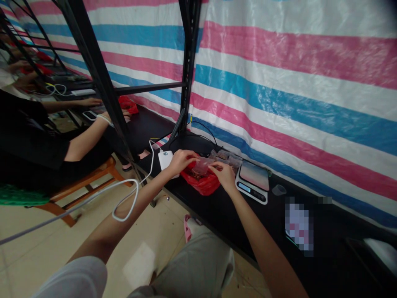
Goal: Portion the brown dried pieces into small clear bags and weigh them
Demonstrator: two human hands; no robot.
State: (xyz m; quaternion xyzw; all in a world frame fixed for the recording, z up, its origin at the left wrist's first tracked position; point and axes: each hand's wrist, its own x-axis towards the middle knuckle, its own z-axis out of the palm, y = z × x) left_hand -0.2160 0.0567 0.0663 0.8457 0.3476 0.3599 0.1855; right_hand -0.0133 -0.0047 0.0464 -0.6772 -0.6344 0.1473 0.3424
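Note:
Between my two hands is a small clear plastic bag, pinched at its sides over a red plastic bag. My left hand is closed on the clear bag's left edge, with the thumb and fingers together. On the other edge, the fingertips of my right hand are closed too. Small brownish pieces lie inside the red bag, too small to name. Several filled clear packets sit just behind it. A digital scale with a lit display stands beside my right hand.
A white power bank with a white cable lies left of the red bag. A small clear cup and a blurred-out object are to the right. A black metal upright rises behind. Another person sits at left.

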